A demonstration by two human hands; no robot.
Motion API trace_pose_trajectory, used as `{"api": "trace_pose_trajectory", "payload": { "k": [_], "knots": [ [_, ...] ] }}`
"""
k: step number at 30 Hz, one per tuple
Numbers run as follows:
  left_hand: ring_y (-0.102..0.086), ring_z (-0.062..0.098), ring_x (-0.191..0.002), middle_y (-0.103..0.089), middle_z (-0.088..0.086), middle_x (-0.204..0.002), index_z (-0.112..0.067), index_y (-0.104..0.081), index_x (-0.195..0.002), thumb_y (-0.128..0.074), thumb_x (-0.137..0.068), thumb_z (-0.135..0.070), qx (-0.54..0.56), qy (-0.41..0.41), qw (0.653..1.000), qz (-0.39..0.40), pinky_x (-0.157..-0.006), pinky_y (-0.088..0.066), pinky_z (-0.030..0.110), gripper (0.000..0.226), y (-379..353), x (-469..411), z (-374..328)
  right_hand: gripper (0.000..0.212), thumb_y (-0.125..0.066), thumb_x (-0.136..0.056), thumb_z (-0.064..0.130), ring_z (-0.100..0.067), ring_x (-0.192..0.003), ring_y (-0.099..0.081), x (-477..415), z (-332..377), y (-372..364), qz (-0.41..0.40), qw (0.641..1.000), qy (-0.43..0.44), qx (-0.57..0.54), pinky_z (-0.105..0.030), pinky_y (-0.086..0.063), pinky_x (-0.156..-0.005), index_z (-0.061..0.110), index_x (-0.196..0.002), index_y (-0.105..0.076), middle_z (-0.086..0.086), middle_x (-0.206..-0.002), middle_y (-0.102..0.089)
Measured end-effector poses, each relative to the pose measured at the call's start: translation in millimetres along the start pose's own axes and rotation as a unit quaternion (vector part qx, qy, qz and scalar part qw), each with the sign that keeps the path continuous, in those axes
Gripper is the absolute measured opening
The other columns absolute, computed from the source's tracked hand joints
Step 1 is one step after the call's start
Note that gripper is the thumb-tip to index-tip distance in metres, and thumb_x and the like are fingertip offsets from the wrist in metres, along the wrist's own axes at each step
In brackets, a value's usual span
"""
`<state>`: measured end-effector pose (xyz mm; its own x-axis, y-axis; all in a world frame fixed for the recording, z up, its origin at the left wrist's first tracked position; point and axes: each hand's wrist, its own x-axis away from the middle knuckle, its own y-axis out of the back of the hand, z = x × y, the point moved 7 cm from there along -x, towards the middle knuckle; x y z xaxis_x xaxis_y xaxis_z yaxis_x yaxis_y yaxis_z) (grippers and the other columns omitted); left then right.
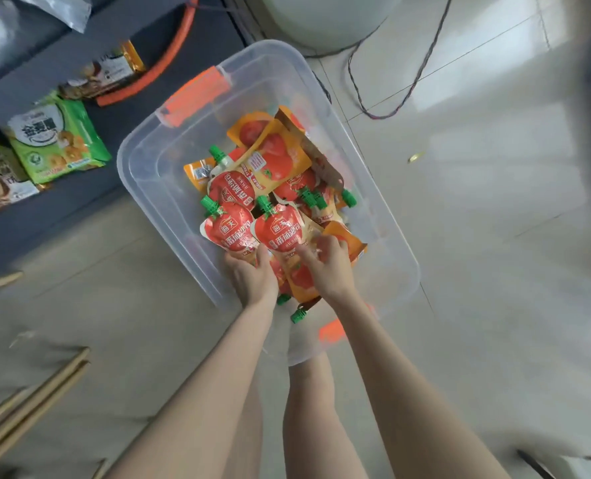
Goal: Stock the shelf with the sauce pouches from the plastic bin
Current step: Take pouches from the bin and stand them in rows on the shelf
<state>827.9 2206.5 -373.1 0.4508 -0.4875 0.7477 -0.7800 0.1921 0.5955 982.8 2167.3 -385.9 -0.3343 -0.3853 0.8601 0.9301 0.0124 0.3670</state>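
Left hand (252, 274) grasps the lower edge of a tomato sauce pouch (230, 228) inside the clear plastic bin (155, 157); right hand (325, 267), just beside it, presses loosely curled fingers onto neighbouring pouches, grip uncertain. Step: gathering pouches. Next move likely calls for lifting them toward the shelf (90, 209) well left of both hands.

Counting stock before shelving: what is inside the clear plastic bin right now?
The clear plastic bin holds a loose pile of red and orange sauce pouches with green caps. Both hands, left hand and right hand, reach into the pile. Pouches overlap, so lower ones and the total stay hidden.
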Motion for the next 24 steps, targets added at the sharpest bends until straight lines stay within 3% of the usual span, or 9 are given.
{"api": "trace_pose_trajectory", "payload": {
  "k": [4, 5, 7, 9, 12, 16, 20, 22, 24],
  "knots": [
    [-0.055, 0.034, -0.111, -0.056, 0.017, -0.124, 0.001, -0.043, -0.124, -0.054, -0.092, -0.033, 0.001, -0.020, 0.999, -0.025, -0.083, -0.042, 0.031, 0.047, 0, -4, -5, 0.055, -0.060, -0.076, 0.062, -0.018, -0.083, -0.052, -9, -9, -10, -0.010, 1.000, -0.002, 0.017, -0.030, -0.039, -0.064, 0.013, -0.102, -0.054, -0.009, -0.105, -0.056],
    [-0.055, 0.032, -0.110, -0.056, 0.016, -0.123, 0.000, -0.045, -0.122, -0.054, -0.092, -0.033, 0.003, -0.019, 1.000, -0.020, -0.080, -0.041, 0.029, 0.045, -1, -6, -6, 0.056, -0.059, -0.072, 0.067, -0.021, -0.082, -0.054, -12, -13, -12, -0.021, 0.999, -0.004, 0.025, -0.030, -0.037, -0.061, 0.016, -0.096, -0.052, -0.010, -0.102, -0.059],
    [-0.057, 0.030, -0.108, -0.058, 0.013, -0.121, -0.002, -0.048, -0.118, -0.055, -0.091, -0.035, 0.003, -0.025, 1.000, -0.009, -0.078, -0.040, 0.028, 0.043, -1, -9, -6, 0.053, -0.061, -0.075, 0.062, -0.027, -0.100, -0.053, -11, -11, -11, -0.036, 0.999, 0.002, 0.028, -0.039, -0.044, -0.074, 0.018, -0.102, -0.053, -0.009, -0.109, -0.058],
    [-0.059, 0.028, -0.104, -0.059, 0.011, -0.117, -0.005, -0.048, -0.114, -0.055, -0.091, -0.037, 0.008, -0.033, 0.999, 0.000, -0.077, -0.043, 0.028, 0.041, 0, -11, -5, 0.050, -0.063, -0.080, 0.053, -0.027, -0.115, -0.041, -8, -10, -8, -0.040, 0.999, -0.007, 0.009, -0.045, -0.039, -0.095, 0.020, -0.115, -0.051, -0.007, -0.121, -0.050],
    [-0.059, 0.025, -0.095, -0.060, 0.008, -0.110, -0.009, -0.047, -0.110, -0.055, -0.091, -0.038, 0.031, -0.036, 0.999, 0.013, -0.079, -0.047, 0.032, 0.036, 1, -9, 0, 0.048, -0.064, -0.082, 0.049, -0.028, -0.118, -0.036, -4, -13, -11, -0.041, 0.999, -0.005, -0.008, -0.043, -0.035, -0.102, 0.020, -0.117, -0.049, -0.009, -0.125, -0.044],
    [-0.060, 0.023, -0.090, -0.060, 0.005, -0.104, -0.016, -0.043, -0.103, -0.054, -0.091, -0.038, 0.063, -0.021, 0.997, 0.047, -0.078, -0.050, 0.034, 0.027, 2, -6, 8, 0.050, -0.070, -0.077, 0.050, -0.027, -0.110, -0.049, -3, -11, -12, -0.024, 0.999, 0.016, -0.021, -0.046, -0.044, -0.096, 0.018, -0.106, -0.045, -0.006, -0.118, -0.049],
    [-0.063, 0.020, -0.095, -0.062, 0.003, -0.110, -0.019, -0.048, -0.114, -0.055, -0.090, -0.043, 0.081, -0.024, 0.993, 0.083, -0.082, -0.054, 0.037, 0.035, 4, -2, 12, 0.062, -0.074, -0.069, 0.055, -0.021, -0.099, -0.062, 0, -8, -6, 0.036, 0.997, -0.003, -0.061, -0.044, -0.053, -0.088, 0.015, -0.109, -0.050, -0.002, -0.112, -0.062],
    [-0.064, 0.019, -0.094, -0.064, 0.002, -0.109, -0.019, -0.052, -0.117, -0.056, -0.089, -0.044, 0.096, -0.019, 0.990, 0.098, -0.079, -0.054, 0.035, 0.038, 7, 2, 11, 0.045, -0.075, -0.074, 0.046, -0.018, -0.089, -0.067, 7, -4, -1, 0.073, 0.993, -0.007, -0.093, -0.037, -0.057, -0.082, 0.013, -0.100, -0.059, -0.003, -0.103, -0.067],
    [-0.066, 0.020, -0.094, -0.067, 0.002, -0.107, -0.019, -0.056, -0.114, -0.058, -0.087, -0.044, 0.106, -0.029, 0.987, 0.116, -0.081, -0.055, 0.038, 0.037, 16, 13, 5, 0.020, -0.073, -0.080, 0.032, -0.008, -0.065, -0.067, 21, 5, 8, 0.103, 0.985, 0.005, -0.137, -0.020, -0.056, -0.060, 0.016, -0.082, -0.059, 0.001, -0.083, -0.068]
  ]
}}
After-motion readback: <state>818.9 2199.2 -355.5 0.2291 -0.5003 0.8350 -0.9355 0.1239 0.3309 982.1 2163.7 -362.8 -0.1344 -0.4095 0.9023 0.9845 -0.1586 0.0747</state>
